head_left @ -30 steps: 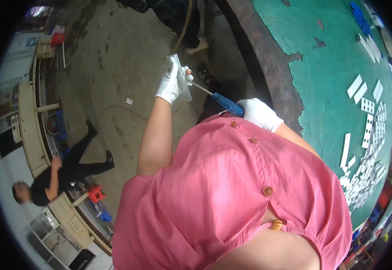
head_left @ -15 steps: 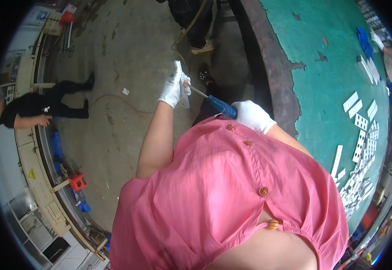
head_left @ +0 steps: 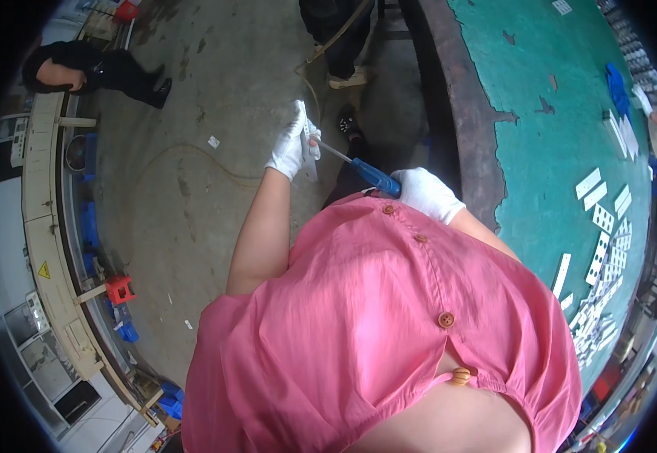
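Here the person's left hand [head_left: 292, 147], in a white glove, is raised out in front of the body over the concrete floor [head_left: 215, 98]. Its fingers are closed around a small white plate-like part [head_left: 309, 147], which stands roughly upright in the grip. The right hand [head_left: 428, 194], also in a white glove, sits close to the chest, just above the pink shirt [head_left: 389, 332]. Its fingers are wrapped around the blue handle of a screwdriver [head_left: 374, 177]. The thin metal shaft of the screwdriver runs up and to the left from the handle, and its tip meets the white part held in the left hand. The part is thus held in the air between the two hands, well clear of the table.

To the right, a table with a worn green top [head_left: 562, 143] and a rusty brown rim curves along the picture edge. White rectangular pieces [head_left: 596, 253] lie on its right side, some singly and many heaped at the lower right. A blue item [head_left: 617, 79] lies near the table's far end.

At the upper left another person [head_left: 94, 66] in dark clothes is bent low beside a long beige machine bench [head_left: 45, 226]. A small red stool [head_left: 119, 289] stands by that bench. A tan hose [head_left: 328, 45] runs across the floor near the top.
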The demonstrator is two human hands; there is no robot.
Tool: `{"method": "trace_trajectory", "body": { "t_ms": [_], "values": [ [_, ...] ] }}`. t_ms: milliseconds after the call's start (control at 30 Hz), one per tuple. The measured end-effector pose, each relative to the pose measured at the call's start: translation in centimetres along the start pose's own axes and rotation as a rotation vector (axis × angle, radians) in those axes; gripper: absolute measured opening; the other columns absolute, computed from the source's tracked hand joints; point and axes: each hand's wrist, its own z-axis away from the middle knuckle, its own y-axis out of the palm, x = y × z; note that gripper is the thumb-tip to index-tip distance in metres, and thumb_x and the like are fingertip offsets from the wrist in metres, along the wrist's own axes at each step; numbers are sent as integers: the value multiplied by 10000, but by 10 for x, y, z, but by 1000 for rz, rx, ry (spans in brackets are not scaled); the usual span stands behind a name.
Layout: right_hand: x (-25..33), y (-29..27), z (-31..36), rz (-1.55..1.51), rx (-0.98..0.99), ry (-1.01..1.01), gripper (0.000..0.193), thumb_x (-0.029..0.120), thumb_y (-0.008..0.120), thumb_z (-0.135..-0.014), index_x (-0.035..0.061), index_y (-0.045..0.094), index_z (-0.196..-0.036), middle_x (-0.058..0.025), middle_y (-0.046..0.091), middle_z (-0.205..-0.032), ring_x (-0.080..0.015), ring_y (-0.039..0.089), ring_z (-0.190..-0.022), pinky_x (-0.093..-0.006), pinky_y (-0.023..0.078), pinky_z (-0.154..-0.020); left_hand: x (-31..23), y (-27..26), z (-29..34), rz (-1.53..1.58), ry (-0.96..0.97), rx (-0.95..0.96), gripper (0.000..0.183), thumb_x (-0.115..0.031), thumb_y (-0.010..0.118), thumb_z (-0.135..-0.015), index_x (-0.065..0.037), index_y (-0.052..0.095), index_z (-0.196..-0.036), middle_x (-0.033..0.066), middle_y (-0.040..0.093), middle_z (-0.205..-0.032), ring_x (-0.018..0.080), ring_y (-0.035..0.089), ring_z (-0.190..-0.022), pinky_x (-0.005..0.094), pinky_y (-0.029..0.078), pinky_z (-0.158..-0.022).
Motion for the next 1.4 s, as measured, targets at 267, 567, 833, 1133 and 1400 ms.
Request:
{"method": "trace_trajectory", "body": {
  "t_ms": [267,567,833,1133,1400],
  "values": [
    [-9,0,-3,-14,-42,-48,380,361,629,-751,6,638,-887,-219,619,-841,-359,598,-819,-372,451,-720,-1,-1,-2,-46,-24,0,492,-645,486,-788,-162,462,-697,11,489,-584,112,452,-464,259,385,-406],
    [-11,-1,-1,-58,-60,-47,322,289,636,-747,-5,646,-879,-203,624,-782,-328,610,-744,-362,455,-687,2,-3,-6,28,-35,49,465,-553,542,-811,-103,489,-710,39,495,-546,151,465,-403,283,415,-374],
    [-10,-4,4,-70,-78,-64,348,326,614,-740,-6,651,-837,-219,623,-804,-356,609,-785,-383,460,-703,-4,2,-17,-40,-17,78,458,-546,545,-813,-104,496,-701,35,489,-539,154,463,-399,303,405,-370],
    [-18,-2,-1,-54,-82,-129,320,296,591,-717,4,650,-831,-219,619,-791,-356,611,-755,-395,468,-683,-10,-3,-15,-125,-16,13,467,-617,467,-820,-157,505,-746,-35,444,-545,91,411,-418,262,352,-360],
    [-19,-10,0,-58,-109,-58,477,452,609,-747,-1,637,-893,-227,617,-815,-352,603,-786,-387,454,-702,-15,35,-15,-124,-142,108,558,-649,530,-765,-93,542,-807,-1,494,-609,107,432,-479,254,369,-460]
  ]
}}
